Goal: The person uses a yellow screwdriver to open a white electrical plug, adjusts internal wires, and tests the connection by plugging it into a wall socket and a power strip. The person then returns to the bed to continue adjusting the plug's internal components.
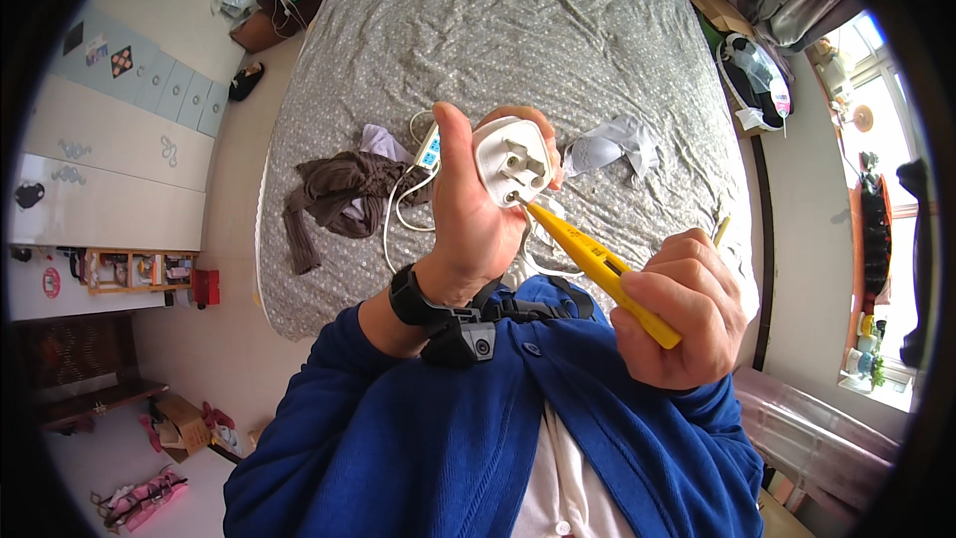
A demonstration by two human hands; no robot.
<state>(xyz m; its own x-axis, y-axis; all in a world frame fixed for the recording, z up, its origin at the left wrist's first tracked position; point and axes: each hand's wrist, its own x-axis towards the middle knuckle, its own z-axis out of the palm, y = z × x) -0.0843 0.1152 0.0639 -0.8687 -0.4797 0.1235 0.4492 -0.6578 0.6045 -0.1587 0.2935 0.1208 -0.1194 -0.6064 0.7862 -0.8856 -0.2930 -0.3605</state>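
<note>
Indoors, white fitting [514, 160] above grey bed [498, 35].

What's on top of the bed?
On the patterned sheet: a dark brown garment, a lavender cloth, a power strip with white cable, and a pale crumpled item. The left hand and the white fitting it holds hide whatever lies behind them.

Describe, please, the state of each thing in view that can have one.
Left hand: closed on the white electrical fitting.
Right hand: closed on the yellow tool.
White electrical fitting: held, face showing.
Yellow tool: tip at the fitting, contact unclear.
Brown garment: crumpled.
Power strip: lying on bedspread.
Bedspread: wrinkled.
White wardrobe: doors shut.
</note>
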